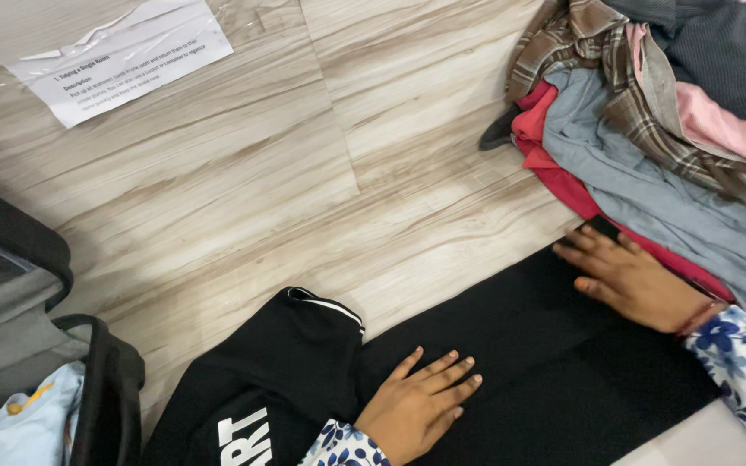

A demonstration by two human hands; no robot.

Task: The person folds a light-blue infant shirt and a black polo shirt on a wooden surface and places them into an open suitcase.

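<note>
Pale wood-grain floor fills most of the view. On it, spread flat across the lower centre and right, lies a black garment, its long panel running from the lower middle up toward the right; a black folded part with white trim and white lettering sits just left of it at the bottom edge. Upper right, a heap of clothes rests on the floor: a brown plaid shirt on top, a grey-blue piece under it, a red one along the heap's lower edge, pink and dark fabric toward the corner; the heap's edge touches the far end of the black garment. Left edge, a grey and black bag stands open, a light blue cloth showing inside. Upper left, a white printed sheet under clear film lies on the floor, well apart from the clothes. Left hand, flat, fingers spread, palm down, presses on the black garment near its lower middle, grasping nothing. Right hand, also flat and open, rests on the garment's far end just beside the red cloth; blue floral sleeve at each wrist
</note>
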